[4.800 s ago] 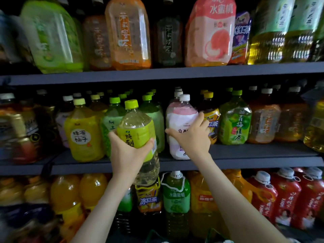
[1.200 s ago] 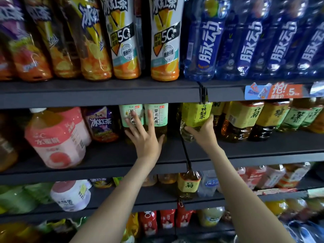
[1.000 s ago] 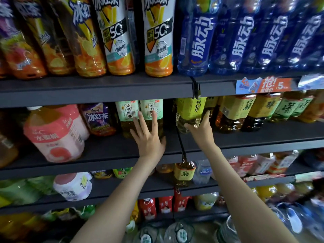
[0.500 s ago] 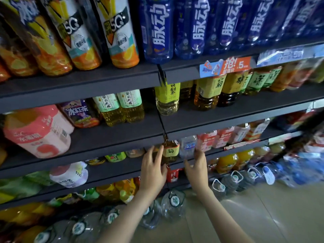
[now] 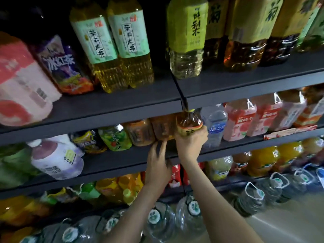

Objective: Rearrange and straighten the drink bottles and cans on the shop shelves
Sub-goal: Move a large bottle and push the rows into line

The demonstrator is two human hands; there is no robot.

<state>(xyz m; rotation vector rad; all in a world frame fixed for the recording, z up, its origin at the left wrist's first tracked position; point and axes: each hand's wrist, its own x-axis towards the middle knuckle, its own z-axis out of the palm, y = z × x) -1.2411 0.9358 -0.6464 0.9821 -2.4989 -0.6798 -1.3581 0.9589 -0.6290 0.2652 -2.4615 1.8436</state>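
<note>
My right hand (image 5: 191, 142) grips an amber tea bottle (image 5: 189, 122) with a yellow label, standing at the front of the middle shelf (image 5: 122, 160) under the upright divider. My left hand (image 5: 157, 161) is just left of it, fingers extended and blurred, reaching toward the shelf edge below two brown tea bottles (image 5: 152, 128). It holds nothing. On the shelf above stands a pale pear-drink bottle (image 5: 186, 37) with a yellow-green label, next to two jasmine tea bottles (image 5: 114, 48).
A clear water bottle (image 5: 214, 125) and pink peach-drink bottles (image 5: 240, 120) stand right of my right hand. A white and purple bottle (image 5: 56, 156) sits at the left. Orange juice bottles (image 5: 263, 158) fill the lower shelf; big water jugs (image 5: 192, 218) line the floor.
Both hands left the upper shelf, where the pear-drink bottle stays, and dropped to the middle shelf. My right hand has taken hold of the amber tea bottle. The camera moved closer.
</note>
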